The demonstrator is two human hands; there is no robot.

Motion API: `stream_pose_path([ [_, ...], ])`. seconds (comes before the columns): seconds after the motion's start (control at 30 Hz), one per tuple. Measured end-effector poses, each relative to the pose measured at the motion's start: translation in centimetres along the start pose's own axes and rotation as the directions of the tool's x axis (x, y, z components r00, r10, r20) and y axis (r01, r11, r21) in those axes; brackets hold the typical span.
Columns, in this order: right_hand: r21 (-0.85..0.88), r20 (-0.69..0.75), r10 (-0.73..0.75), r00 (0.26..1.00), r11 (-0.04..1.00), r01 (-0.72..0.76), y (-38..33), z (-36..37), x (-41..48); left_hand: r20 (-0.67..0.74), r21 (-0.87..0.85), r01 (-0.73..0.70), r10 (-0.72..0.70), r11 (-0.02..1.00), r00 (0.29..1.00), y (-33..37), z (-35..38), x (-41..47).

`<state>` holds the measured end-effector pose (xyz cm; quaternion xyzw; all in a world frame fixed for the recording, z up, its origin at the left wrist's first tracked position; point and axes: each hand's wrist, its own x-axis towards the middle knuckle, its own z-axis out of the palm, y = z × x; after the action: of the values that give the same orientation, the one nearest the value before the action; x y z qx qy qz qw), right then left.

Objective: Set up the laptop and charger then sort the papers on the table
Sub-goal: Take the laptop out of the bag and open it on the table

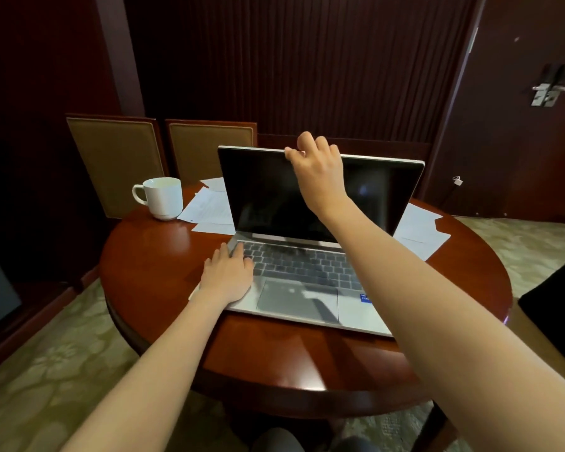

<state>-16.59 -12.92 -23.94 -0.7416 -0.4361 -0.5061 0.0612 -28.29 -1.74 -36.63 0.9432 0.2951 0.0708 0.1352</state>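
A silver laptop [294, 288] stands open on the round wooden table [163, 265], its screen dark. My right hand [320, 168] grips the top edge of the lid near its middle. My left hand [229, 275] lies flat on the left side of the keyboard deck, fingers spread, pressing down. White papers [209, 207] lie scattered behind the laptop on the left, and more papers [421, 230] show on the right. No charger is visible.
A white mug [162, 197] stands at the table's far left edge beside the papers. Two padded chairs [118, 158] sit behind the table. A dark door with a metal handle [548, 89] is at the right. Patterned carpet surrounds the table.
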Motion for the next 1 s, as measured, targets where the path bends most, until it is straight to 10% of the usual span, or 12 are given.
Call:
stream_pose_path([
  [0.27,-0.003,0.157,0.192,0.969,0.981,-0.194,-0.5,3.0,0.6,0.040,0.067,0.079,-0.081,0.995,0.996,0.9,-0.4,0.7],
  [0.57,0.130,0.613,0.178,0.770,0.939,-0.319,1.3,4.6,1.5,-0.029,0.092,0.142,-0.140,0.986,0.990,1.1,0.0,0.5],
  [1.0,0.170,0.766,0.095,0.636,0.924,-0.343,4.0,6.3,3.4,-0.096,0.074,0.171,-0.164,0.982,0.982,1.3,0.1,0.2],
])
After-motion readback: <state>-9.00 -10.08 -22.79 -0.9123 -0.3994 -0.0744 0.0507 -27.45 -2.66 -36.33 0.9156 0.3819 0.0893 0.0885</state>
